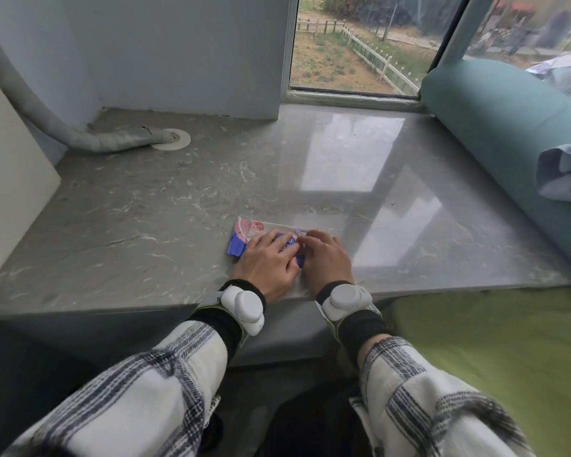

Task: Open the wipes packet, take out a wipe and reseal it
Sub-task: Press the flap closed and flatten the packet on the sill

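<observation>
Wipes packet (244, 237) flat on tabletop (178, 199) near front edge, long axis left-right. Both hands on top: left hand (268, 260) spread flat mid-packet, right hand (323, 255) fingers curled at right end. Flap state hidden; pinch unclear.

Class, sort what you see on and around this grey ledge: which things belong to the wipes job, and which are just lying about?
Part of the job:
- wipes packet, flat on the ledge
- left hand, resting on it
- right hand, resting on it

Just lying about:
- wrapped pipe
- teal cushion
- light blue cloth
- green bedding
</observation>
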Available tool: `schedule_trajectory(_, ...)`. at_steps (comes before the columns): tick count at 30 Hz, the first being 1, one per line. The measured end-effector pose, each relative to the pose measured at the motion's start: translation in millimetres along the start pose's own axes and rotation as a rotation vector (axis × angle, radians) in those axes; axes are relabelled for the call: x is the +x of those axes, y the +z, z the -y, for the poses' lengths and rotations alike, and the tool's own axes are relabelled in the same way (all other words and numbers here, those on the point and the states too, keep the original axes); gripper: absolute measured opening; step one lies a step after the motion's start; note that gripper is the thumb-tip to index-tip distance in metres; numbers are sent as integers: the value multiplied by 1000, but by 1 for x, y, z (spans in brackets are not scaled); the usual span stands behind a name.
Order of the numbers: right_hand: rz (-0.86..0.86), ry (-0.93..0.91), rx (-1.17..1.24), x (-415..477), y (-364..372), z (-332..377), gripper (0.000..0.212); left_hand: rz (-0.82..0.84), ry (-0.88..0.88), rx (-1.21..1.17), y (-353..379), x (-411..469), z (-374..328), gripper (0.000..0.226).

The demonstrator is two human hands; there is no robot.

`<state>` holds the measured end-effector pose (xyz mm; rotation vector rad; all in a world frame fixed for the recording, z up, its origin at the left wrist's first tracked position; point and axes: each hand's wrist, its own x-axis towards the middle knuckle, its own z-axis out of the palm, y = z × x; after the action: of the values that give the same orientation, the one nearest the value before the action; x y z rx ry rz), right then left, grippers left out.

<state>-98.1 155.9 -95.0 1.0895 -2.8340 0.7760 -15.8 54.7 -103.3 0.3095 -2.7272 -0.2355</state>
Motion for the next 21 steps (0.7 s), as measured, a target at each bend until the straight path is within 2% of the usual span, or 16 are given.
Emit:
schedule_trajectory(9,-18,27,31,1,2,0,31,-1,-185,75,3,1,3,52)
schedule_trajectory(16,-20,36,34,2,3,0,29,-91,-357,107,3,2,7,45)
schedule_trajectory(19,-12,31,34,1,1,1,30,-110,-375,96,1,2,9,42)
schedule_trajectory(21,-10,33,40,0,1,1,29,-94,-327,95,0,3,9,37)
